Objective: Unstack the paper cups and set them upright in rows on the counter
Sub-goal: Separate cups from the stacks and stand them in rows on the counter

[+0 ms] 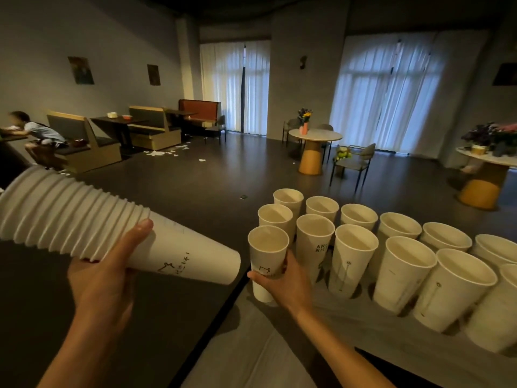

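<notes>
My left hand [106, 278] grips a long stack of nested white paper cups [84, 225], held almost level with its closed end pointing right. A single white paper cup [267, 256] stands upright at the left end of the rows, and my right hand [282, 284] holds it around its lower half. To its right, several paper cups [391, 253] stand upright in rows on the grey counter [307, 345], mouths up.
The counter's dark left edge runs diagonally just left of the held cup. Beyond it lies a dim café floor with booths [151, 127], round tables [313, 147], chairs and flower pots. A person [36, 130] sits at far left.
</notes>
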The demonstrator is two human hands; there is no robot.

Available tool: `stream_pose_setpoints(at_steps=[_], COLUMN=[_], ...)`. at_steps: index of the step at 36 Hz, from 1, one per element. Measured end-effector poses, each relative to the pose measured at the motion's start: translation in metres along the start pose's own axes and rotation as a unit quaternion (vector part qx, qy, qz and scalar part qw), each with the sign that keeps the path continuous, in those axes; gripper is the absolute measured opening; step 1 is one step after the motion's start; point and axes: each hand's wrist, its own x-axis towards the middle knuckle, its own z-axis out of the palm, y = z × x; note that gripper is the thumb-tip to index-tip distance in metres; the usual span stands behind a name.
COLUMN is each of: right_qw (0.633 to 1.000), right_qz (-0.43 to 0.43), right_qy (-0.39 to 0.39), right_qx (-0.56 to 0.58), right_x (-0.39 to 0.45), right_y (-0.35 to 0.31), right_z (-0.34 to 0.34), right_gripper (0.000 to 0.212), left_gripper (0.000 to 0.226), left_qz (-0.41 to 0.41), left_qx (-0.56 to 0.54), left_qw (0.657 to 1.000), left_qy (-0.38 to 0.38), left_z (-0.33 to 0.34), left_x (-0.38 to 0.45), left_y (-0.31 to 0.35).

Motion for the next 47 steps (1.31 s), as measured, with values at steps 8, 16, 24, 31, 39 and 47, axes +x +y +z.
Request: stream_pose_setpoints(at_steps=[8, 16, 24, 31, 39, 47], right_qw=[1.000, 0.992, 0.982, 0.844, 0.940, 0.991], right_qz=[-0.007, 0.013, 0.077, 0.182, 0.092, -0.007], right_qy=[-0.009, -0.119, -0.170, -0.299, -0.273, -0.128], right_qx=[-0.012, -0.034, 0.025, 0.407, 0.185, -0.024], right_x=[0.003, 0.014, -0.009, -0.027, -0.042, -0.043], right_y=[-0.003, 0.019, 0.018, -0.022, -0.028, -0.004], right_z=[0.010, 0.012, -0.046, -0.106, -0.120, -0.108], right_gripper=[0.093, 0.086, 0.021, 0.068, 0.063, 0.096], left_gripper=[0.089, 0.074, 0.101, 0.067, 0.081, 0.094], left_qz=[-0.028, -0.029, -0.074, -0.170, -0.102, -0.045], left_qx=[-0.005, -0.014, 0.020, 0.057, 0.134, 0.107], left_qw=[0.999, 0.996, 0.980, 0.937, 0.938, 0.972], left_qy=[-0.027, -0.081, -0.185, -0.301, -0.303, -0.202], left_z=[0.003, 0.042, 0.069, 0.104, 0.133, 0.136], left_x=[0.004, -0.016, -0.027, -0.036, -0.053, -0.042], left_y=[-0.019, -0.021, -0.014, -0.044, -0.054, -0.050])
